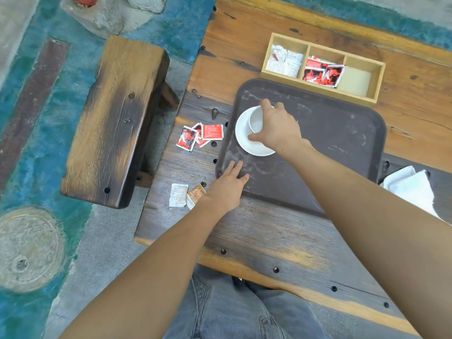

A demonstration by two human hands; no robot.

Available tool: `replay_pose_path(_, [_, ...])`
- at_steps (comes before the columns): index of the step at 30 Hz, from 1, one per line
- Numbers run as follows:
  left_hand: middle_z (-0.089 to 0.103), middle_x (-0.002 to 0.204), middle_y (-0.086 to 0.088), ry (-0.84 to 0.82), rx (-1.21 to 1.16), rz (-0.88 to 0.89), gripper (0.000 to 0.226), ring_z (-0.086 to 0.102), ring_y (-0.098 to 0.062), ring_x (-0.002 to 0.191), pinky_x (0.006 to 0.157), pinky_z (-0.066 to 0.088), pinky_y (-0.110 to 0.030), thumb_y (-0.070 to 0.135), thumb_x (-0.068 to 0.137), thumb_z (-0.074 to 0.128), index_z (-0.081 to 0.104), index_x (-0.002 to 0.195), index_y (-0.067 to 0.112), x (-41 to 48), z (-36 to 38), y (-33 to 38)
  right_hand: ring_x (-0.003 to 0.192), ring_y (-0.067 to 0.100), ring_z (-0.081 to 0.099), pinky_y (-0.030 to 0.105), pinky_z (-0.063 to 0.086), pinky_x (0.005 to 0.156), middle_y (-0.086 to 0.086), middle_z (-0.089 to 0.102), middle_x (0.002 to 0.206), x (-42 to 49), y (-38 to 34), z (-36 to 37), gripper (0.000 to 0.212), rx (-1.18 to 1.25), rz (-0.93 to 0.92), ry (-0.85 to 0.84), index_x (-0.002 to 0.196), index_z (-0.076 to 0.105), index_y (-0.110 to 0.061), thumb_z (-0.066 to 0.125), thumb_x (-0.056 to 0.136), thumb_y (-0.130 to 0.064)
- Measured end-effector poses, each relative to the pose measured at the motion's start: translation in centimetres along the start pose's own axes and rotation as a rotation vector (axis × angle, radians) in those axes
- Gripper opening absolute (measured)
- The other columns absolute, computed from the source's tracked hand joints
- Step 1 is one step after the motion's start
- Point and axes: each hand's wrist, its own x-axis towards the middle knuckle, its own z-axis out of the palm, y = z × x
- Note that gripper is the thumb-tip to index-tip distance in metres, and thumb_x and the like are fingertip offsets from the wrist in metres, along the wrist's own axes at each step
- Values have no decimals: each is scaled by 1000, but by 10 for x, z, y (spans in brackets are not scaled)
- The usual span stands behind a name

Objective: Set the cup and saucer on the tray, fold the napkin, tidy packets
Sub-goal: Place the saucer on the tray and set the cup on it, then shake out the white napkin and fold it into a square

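On tray [318,133], right hand [278,128] gripping cup [255,118] on saucer [244,140] — left hand [227,189] flat, open, packet print unreadable

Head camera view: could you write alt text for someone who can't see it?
A person's right hand grips a white cup on a white saucer on a dark tray, while the left hand rests flat on the tray's near corner. Loose packets lie left of the tray; a wooden organizer sits behind it.
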Motion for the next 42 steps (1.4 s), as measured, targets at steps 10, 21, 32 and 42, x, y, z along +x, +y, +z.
replay_pose_path(10, [-10, 172, -5, -4, 11, -12, 79, -9, -24, 159, 119, 37, -48, -3, 93, 55, 24, 161, 21, -1, -1, 4, 119, 47, 58, 46, 51, 83, 18, 43, 145, 3, 8, 6, 87, 46, 42, -12, 149, 34, -21, 81, 81, -45])
replay_pose_path(21, [21, 166, -12, 25, 152, 21, 64, 19, -31, 155, 111, 46, -44, 7, 93, 58, 39, 153, 15, -1, -17, 15, 147, 21, 38, 35, 35, 118, 6, 36, 160, -62, 84, 8, 78, 620, 102, 185, 156, 35, -17, 72, 92, -40])
replay_pose_path(32, [29, 163, -7, 23, 197, 247, 51, 29, -27, 149, 104, 51, -44, 10, 96, 52, 47, 146, 16, 37, -19, 140, 128, 38, 53, 51, 47, 98, 11, 51, 146, -193, 266, 71, 54, 308, 682, 329, 139, 54, -10, 70, 91, -30])
replay_pose_path(42, [36, 158, 1, -29, 58, 384, 46, 39, -19, 142, 106, 48, -37, 15, 98, 55, 52, 143, 22, 43, -16, 220, 94, 41, 62, 46, 50, 80, 16, 65, 107, -210, 344, 102, 19, 238, 866, 283, 106, 66, -2, 53, 95, -10])
